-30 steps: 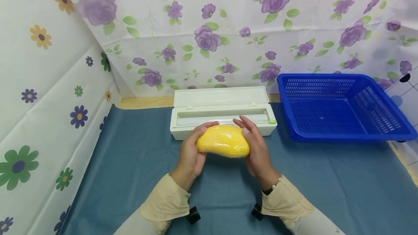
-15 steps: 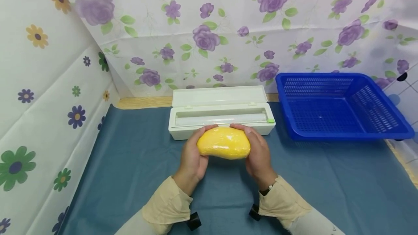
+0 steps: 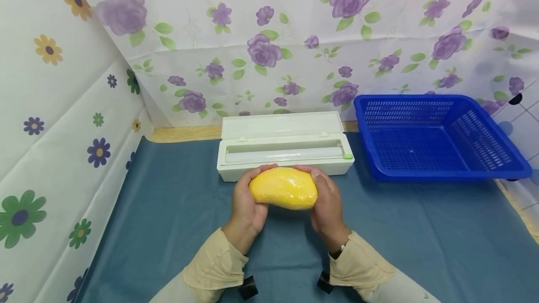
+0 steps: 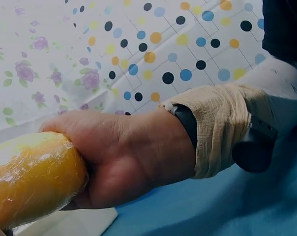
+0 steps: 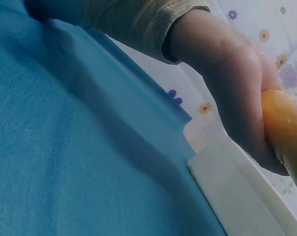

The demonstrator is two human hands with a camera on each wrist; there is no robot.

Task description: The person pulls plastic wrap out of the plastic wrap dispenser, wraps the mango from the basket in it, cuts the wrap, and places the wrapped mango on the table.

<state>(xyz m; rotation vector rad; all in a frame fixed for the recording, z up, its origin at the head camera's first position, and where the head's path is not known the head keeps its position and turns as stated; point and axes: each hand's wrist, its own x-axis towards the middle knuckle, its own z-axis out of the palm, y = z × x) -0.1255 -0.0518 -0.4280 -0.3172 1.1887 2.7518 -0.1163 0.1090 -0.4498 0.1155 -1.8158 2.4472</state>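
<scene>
A yellow mango (image 3: 284,188) wrapped in shiny clear film is held up between both hands, above the blue cloth. My left hand (image 3: 245,207) grips its left end, and my right hand (image 3: 330,205) grips the right end, thumbs on the near side. In the left wrist view the film on the mango (image 4: 35,177) shows wrinkles, and the palm presses against its end. The right wrist view shows the other end of the mango (image 5: 288,123) in the right hand (image 5: 237,93). Just behind stands a white cling film dispenser (image 3: 248,173), its lid raised and a roll (image 3: 286,155) inside.
At the back right stands a blue plastic basket (image 3: 446,174) with slotted walls. A blue cloth (image 3: 177,219) covers the table. Flowered sheets (image 3: 177,22) hang behind and on the left. The dispenser carries a small green piece (image 3: 347,156) at its right front.
The right hand's fingers, lifted a second ago, have come down round the mango. Both hands and the mango have shifted slightly toward me. The dispenser and basket stay put.
</scene>
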